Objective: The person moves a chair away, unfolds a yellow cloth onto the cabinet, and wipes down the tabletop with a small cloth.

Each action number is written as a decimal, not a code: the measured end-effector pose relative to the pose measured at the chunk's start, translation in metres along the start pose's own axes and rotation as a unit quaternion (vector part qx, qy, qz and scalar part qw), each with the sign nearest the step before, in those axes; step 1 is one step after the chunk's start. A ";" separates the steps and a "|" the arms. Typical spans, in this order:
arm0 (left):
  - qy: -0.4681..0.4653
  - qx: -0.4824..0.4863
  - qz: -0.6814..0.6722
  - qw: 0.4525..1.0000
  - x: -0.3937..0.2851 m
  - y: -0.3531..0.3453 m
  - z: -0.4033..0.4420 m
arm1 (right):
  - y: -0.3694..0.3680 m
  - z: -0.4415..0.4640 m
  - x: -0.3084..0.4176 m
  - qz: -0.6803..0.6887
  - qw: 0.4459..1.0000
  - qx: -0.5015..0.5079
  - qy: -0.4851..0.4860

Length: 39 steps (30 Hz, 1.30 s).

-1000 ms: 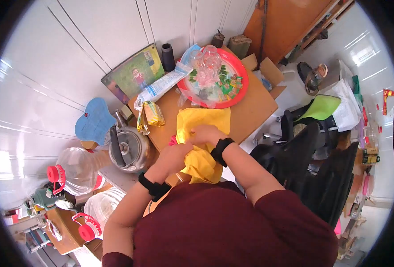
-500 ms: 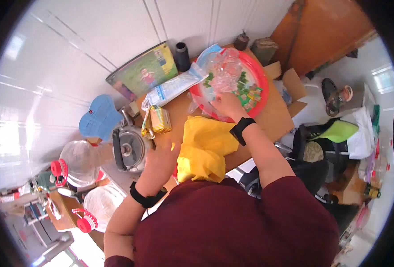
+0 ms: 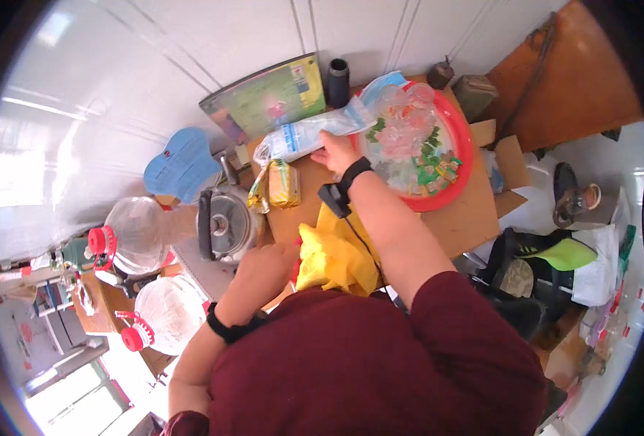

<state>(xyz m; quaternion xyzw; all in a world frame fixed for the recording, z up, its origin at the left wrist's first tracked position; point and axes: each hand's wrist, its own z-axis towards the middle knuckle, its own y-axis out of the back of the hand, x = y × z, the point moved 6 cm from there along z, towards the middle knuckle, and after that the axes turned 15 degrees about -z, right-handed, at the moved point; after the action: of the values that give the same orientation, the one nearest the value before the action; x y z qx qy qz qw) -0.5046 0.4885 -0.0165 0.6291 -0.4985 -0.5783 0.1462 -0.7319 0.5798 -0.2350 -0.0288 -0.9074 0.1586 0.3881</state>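
Observation:
My right hand (image 3: 336, 152) reaches over the table to the blue-and-white plastic packet (image 3: 315, 136), its thumb and fingers at the packet's lower edge. Close to my body, my left hand (image 3: 269, 270) is closed at the left side of a crumpled yellow cloth (image 3: 333, 258); a bit of red shows beside its fingers. Below the plastic packet sits a yellow wrapped package (image 3: 284, 184). To the right of my right hand is a red-rimmed round tray (image 3: 461, 138) with clear plastic cups (image 3: 405, 109) and small green packets (image 3: 438, 173).
A steel kettle (image 3: 229, 224) stands left of the wooden table (image 3: 475, 218). Two large clear bottles (image 3: 139, 236) with red caps are further left. A picture board (image 3: 275, 98) and a dark cylinder (image 3: 338, 83) stand against the wall. An open cardboard box (image 3: 512, 163) is at the right.
My right hand has moved from the cloth to the tray, then left to the plastic packet. My left hand has closed beside the cloth. The camera view has shifted.

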 end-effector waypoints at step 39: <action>0.154 -0.218 -0.546 0.794 0.038 0.009 0.056 | 0.224 -0.175 0.012 0.048 0.984 -0.153 0.084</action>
<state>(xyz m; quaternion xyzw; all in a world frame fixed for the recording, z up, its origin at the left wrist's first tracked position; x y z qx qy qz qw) -0.5641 0.4760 -0.0475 0.8288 0.0963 -0.5510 0.0140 -0.6312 0.8406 -0.1821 -0.1447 -0.8828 0.0337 0.4457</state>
